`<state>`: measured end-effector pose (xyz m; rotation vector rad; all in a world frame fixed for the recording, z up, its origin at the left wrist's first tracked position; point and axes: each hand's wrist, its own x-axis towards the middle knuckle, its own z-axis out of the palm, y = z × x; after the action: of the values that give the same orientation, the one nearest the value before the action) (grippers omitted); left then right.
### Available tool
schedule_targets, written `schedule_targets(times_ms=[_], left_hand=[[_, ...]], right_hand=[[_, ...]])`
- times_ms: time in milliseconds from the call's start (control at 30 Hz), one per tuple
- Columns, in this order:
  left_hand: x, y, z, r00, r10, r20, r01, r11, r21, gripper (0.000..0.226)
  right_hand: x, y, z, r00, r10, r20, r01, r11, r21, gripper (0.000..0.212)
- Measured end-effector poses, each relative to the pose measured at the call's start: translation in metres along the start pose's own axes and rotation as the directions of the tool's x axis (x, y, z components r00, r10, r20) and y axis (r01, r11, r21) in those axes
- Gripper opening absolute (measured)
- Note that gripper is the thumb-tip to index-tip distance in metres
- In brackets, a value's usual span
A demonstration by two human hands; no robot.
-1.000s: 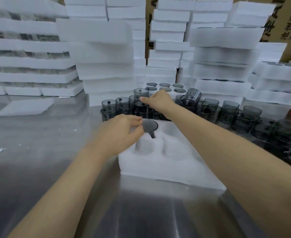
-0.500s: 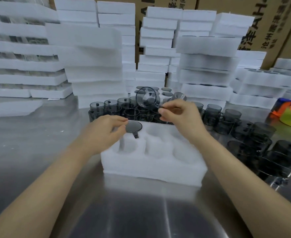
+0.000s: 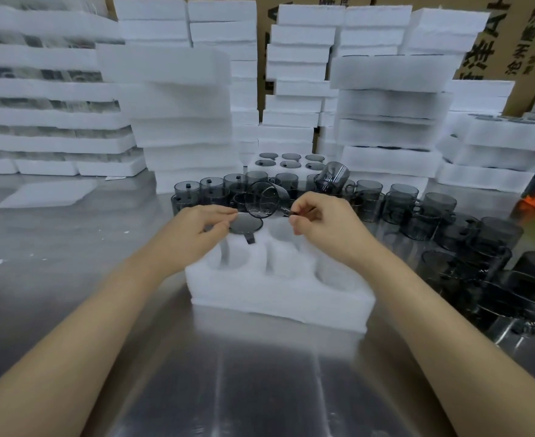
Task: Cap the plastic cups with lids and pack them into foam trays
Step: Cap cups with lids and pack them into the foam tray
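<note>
Both hands meet just above the far-left pocket of the foam tray [image 3: 278, 301], close together but not touching. Left hand [image 3: 201, 230]: fingers curled, thumb and forefinger pinching the near-left edge of a dark round lid [image 3: 246, 223]. The lid is held about flat over that pocket, its tab pointing toward the person. Right hand [image 3: 322, 223]: fingers curled in, thumb and forefinger pinching the handle of a smoky clear cup [image 3: 265, 200]. The cup is tipped on its side, in the air between the two hands, right above the lid's far edge; whether cup and lid touch cannot be told. The tray's other pockets, under and near the wrists, look unfilled. The tray sits on a steel table [image 3: 259, 373]. Loose cups [image 3: 398, 200] crowd beyond the fingers and out past the right forearm, some capped. Beyond those is a filled tray [image 3: 279, 161], with foam stacks [image 3: 181, 99] behind.
</note>
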<state>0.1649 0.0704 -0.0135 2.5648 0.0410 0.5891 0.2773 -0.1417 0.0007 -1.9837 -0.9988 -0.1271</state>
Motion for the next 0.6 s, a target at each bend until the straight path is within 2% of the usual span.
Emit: schedule_targets(times_ms=[67, 167, 333, 433, 533, 600], left_hand=[[0.000, 0.002, 0.000, 1.000, 0.006, -0.006, -0.006, 1.000, 0.000, 0.031], [0.000, 0.003, 0.000, 1.000, 0.012, -0.014, -0.012, 1.000, 0.012, 0.031], [0.000, 0.003, 0.001, 1.000, 0.020, -0.024, -0.020, 1.000, -0.004, 0.031], [0.000, 0.002, 0.001, 1.000, 0.021, -0.023, -0.021, 1.000, -0.012, 0.032], [-0.001, 0.002, 0.001, 1.000, 0.017, -0.024, -0.018, 1.000, -0.020, 0.032], [-0.001, 0.001, 0.001, 1.000, 0.016, -0.025, -0.016, 0.999, -0.030, 0.031]], right_hand=[[-0.001, -0.001, 0.003, 1.000, 0.011, -0.019, -0.012, 0.999, -0.053, 0.018], [-0.001, -0.002, 0.004, 1.000, 0.005, -0.027, -0.008, 0.996, -0.088, 0.028], [-0.001, -0.002, 0.002, 0.997, -0.078, 0.027, 0.081, 0.985, -0.152, 0.024], [-0.002, -0.004, 0.001, 0.998, -0.066, 0.008, 0.067, 0.990, -0.123, 0.025], [-0.002, -0.003, -0.004, 0.991, -0.005, -0.131, 0.007, 1.000, 0.015, 0.027], [-0.003, -0.002, -0.007, 0.988, 0.058, -0.141, -0.044, 0.994, 0.100, 0.028]])
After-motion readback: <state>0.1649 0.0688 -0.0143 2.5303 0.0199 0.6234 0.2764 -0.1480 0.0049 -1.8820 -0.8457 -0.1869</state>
